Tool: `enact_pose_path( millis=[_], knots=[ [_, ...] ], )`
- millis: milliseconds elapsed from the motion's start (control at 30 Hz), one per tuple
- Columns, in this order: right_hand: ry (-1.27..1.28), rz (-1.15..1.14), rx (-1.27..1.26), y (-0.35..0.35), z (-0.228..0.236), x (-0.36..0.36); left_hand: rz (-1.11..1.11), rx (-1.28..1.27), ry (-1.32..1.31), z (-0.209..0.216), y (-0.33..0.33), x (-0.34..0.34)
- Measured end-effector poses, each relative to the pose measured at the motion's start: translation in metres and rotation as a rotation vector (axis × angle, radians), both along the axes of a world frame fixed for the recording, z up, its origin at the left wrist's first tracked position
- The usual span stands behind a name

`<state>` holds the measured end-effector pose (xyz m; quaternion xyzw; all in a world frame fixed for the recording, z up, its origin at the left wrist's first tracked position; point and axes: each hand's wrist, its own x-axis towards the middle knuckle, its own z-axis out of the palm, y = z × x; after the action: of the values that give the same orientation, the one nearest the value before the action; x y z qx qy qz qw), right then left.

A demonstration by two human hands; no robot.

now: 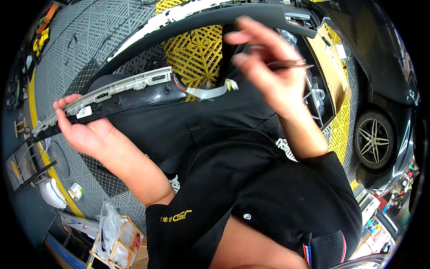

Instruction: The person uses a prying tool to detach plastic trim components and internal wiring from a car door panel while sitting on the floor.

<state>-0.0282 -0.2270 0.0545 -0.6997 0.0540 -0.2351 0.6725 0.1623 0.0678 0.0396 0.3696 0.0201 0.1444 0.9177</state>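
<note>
A long car trim strip [130,87], grey along its ribbed edge and black on its face, lies slanted across my lap. My left hand [85,130] is closed around its far-left part, near a small white label. From the strip's right end come thin coloured wires and a flat pale wrapped lead [208,93], ending in a small whitish connector [231,85]. My right hand [271,67] is raised right of this lead, apart from it and blurred. A slim pointed metal tool [291,64] lies across its palm; its exact kind is hard to make out.
A large curved black car panel [197,20] arches in front of my knees. Right of it stands an open cardboard box [329,62] with parts. A dark car with a spoked wheel [374,140] is at the right. Wooden crate [118,244] and white can [76,192] stand lower left.
</note>
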Motion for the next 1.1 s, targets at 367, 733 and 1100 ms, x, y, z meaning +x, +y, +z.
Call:
enact_pose_path(
  millis=[367,733,1100],
  knots=[
    [0.366,-0.712,-0.309,-0.081,-0.063,-0.116,0.130,0.248,0.019,-0.016,0.039,0.022],
    [1.457,-0.525,-0.012,-0.026,-0.405,-0.289,-0.583,-0.091,0.116,-0.034,0.100,0.060],
    [1.438,-0.415,-0.173,-0.080,-0.388,-0.279,-0.376,0.124,0.115,-0.024,0.110,0.039]
  ],
)
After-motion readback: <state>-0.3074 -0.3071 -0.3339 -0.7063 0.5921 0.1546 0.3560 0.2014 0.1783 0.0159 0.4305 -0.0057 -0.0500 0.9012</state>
